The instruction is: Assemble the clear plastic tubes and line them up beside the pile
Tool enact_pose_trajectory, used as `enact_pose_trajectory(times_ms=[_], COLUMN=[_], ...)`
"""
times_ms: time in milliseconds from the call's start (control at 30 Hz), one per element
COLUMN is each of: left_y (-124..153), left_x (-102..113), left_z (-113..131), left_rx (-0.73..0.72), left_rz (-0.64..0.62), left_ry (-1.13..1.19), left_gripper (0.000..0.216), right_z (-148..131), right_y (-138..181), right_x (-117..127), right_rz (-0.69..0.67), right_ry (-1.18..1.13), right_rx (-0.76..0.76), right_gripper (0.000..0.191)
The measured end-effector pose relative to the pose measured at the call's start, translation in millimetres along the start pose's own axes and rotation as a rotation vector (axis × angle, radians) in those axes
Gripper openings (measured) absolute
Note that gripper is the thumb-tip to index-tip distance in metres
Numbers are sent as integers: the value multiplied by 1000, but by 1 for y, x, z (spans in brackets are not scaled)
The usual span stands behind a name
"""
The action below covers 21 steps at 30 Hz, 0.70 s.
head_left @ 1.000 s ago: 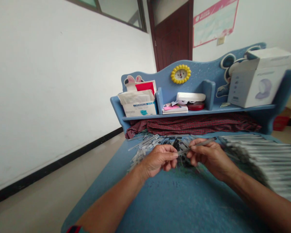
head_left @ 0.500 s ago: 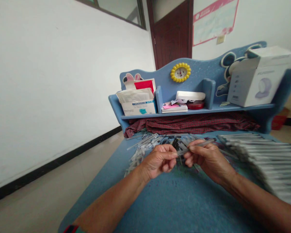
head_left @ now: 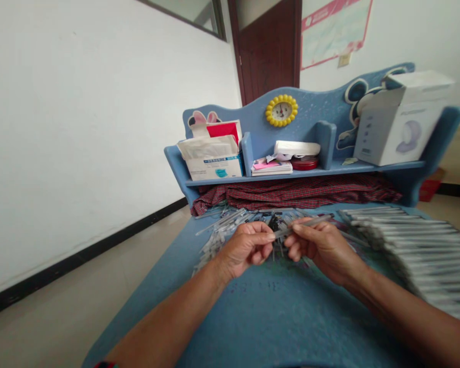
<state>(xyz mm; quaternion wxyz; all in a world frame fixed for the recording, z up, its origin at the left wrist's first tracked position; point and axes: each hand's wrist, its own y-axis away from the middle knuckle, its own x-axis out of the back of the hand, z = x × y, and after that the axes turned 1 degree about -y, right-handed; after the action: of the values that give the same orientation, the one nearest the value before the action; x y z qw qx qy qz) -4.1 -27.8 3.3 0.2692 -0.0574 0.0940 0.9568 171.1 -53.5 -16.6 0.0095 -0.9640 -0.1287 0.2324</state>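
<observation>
Two closed grips on one slim, translucent grey plastic tube [head_left: 316,221]: pinched at its left end by the left hand [head_left: 249,244], farther along by the right hand [head_left: 324,245], with a dark-tipped end jutting past. Just beyond, a tangle of loose clear plastic tubes [head_left: 224,227]; at right, stacked grey-white rods [head_left: 437,255]. Most room between the forearms, over blue worktop [head_left: 237,317] with a slanting left edge; at back, crumpled red plaid cloth [head_left: 291,194].

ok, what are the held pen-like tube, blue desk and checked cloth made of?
Pen-like tube: probably plastic, smooth; greyish, seemingly translucent barrel.
Blue desk: perhaps painted wood or board, satin; opaque blue coat.
Checked cloth: likely woven fabric, matte; soft loose folds, fibre unclear.
</observation>
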Motion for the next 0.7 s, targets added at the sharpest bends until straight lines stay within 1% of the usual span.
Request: enact_pose_trajectory(times_ms=[67,100,133,167,267,300,333,367,433,500,600,700], left_y=[0,0,0,0,-1,-1,-1,-2,-2,-2,-3,-4], left_x=[0,0,1,2,4,4,5,5,5,4,3,3], left_z=[3,5,6,7,9,9,9,9,9,10,10,11], left_rx=[-17,-26,-34,-40,-34,-30,-21,-14,1,22,38,26], left_rz=[38,59,78,95,115,116,116,116,108,98,70,38], left_ry=[-41,-59,-74,-90,-145,-162,-180,-200,-237,-265,-304,-337], left_gripper=[18,18,18,19,20,20,21,21,22,22,24,27], right_z=[2,3,4,4,1,-1,-3,-4,-6,-7,-12,-22], right_y=[0,1,2,3,6,7,7,6,4,2,2,6], right_x=[-1,-2,-2,-3,-3,-3,-1,0,3,5,3,1], right_rz=[-24,-23,-13,1,29,29,30,31,35,43,52,61], right_ry=[150,268,418,594,1136,1283,1408,1513,1681,1804,1903,1955], right_rx=[-47,-47,-6,88,483,584,647,676,683,649,596,546], right_gripper=[33,36,37,35,16,15,20,24,28,25,17,16])
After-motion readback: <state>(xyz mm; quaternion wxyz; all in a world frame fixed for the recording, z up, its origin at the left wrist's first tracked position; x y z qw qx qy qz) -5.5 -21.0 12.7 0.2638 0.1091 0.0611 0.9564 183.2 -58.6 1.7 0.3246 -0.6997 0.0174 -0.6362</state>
